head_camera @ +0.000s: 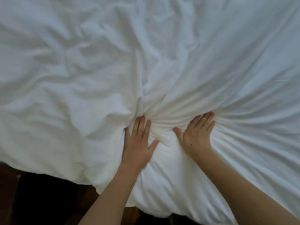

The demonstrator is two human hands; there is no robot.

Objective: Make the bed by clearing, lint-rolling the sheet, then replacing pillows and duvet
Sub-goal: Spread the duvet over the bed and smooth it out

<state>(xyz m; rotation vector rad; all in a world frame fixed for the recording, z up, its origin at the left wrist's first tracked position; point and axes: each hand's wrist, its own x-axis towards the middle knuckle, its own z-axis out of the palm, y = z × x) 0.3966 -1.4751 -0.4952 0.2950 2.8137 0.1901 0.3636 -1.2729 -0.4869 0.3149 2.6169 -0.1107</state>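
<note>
A white duvet (162, 54) fills almost the whole view, wrinkled on the left and drawn into long folds on the right. My left hand (138, 142) lies flat on it near the front edge, palm down, fingers spread. My right hand (196, 133) presses flat beside it, a hand's width to the right, fingers together and pointing away. Fabric bunches into radiating creases ahead of both hands. Neither hand grips anything. No pillows or lint roller are in sight.
The duvet's near edge (97, 189) hangs over the bed side at lower left. Below it is a dark floor or bed frame (40, 200), too dim to make out.
</note>
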